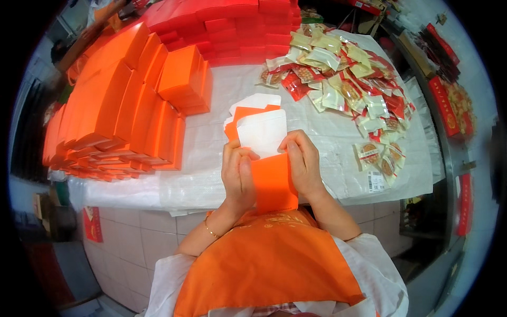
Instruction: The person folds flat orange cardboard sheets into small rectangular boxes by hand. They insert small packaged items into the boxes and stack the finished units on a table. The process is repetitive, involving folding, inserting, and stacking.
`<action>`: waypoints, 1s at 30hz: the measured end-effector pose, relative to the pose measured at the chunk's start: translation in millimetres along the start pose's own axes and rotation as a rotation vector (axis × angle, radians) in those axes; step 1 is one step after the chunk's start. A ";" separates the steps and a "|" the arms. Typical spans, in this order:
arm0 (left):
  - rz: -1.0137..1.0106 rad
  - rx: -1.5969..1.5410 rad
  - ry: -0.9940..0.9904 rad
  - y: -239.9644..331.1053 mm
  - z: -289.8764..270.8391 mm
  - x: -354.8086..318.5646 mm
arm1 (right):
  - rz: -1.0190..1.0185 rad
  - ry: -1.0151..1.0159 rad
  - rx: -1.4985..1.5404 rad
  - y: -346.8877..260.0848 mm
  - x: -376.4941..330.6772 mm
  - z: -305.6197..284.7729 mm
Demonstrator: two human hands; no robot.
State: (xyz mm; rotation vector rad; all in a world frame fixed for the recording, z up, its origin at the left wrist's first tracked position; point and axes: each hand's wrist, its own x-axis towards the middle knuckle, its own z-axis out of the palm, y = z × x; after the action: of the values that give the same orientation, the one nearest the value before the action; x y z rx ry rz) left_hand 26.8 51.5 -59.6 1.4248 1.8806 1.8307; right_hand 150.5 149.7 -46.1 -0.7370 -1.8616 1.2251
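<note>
An orange box (274, 182) with a white inside is held between my two hands, close to my body at the table's front edge. Its white inner flap (262, 132) stands up at the far end. My left hand (238, 171) grips the box's left side, the fingers curled near the flap's base. On the right side, my right hand (302, 161) is closed on the box too, its fingertips at the flap's edge. Just beyond lie more flat orange-and-white carton pieces (255, 101), partly hidden behind the raised flap. What the box holds, if anything, is hidden.
Stacked orange boxes (100, 105) fill the table's left side. Red boxes (237, 31) form a wall at the back. Individually wrapped packets (338, 79) are heaped at the right, a few lying nearer (380, 156). A white sheet covers the table (200, 153). Shelving lines the right.
</note>
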 end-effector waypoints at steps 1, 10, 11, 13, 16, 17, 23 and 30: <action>-0.025 -0.015 -0.016 2.5 -0.8 0.1 | 0.049 -0.003 0.006 -1.8 -0.6 -1.1; -0.279 -0.129 -0.098 26.2 -6.9 4.5 | 0.457 -0.058 0.677 -10.0 9.2 -7.0; -0.263 -0.140 -0.104 26.0 -6.9 4.6 | 0.447 -0.064 0.673 -6.6 9.5 -8.7; -0.296 -0.174 -0.116 26.8 -7.8 3.5 | 0.428 -0.071 0.663 4.3 9.6 -12.0; -0.393 -0.224 -0.132 27.2 -10.6 2.8 | 0.408 -0.092 0.654 11.3 7.5 -14.1; -0.391 -0.229 -0.134 25.4 -10.7 3.3 | 0.403 -0.091 0.611 9.7 6.8 -14.7; -0.357 -0.344 -0.086 9.3 -8.5 -5.4 | 0.147 -0.170 0.130 5.6 -3.3 -24.1; 0.030 0.078 -0.440 6.3 -24.4 0.0 | -0.207 -0.300 -0.066 16.6 -10.6 -44.2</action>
State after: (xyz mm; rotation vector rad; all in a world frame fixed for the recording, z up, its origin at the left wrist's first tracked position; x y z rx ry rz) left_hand 13.4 33.3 -48.4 1.7168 1.7242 1.3218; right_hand 194.3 168.6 -54.0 -0.3964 -2.1707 1.1945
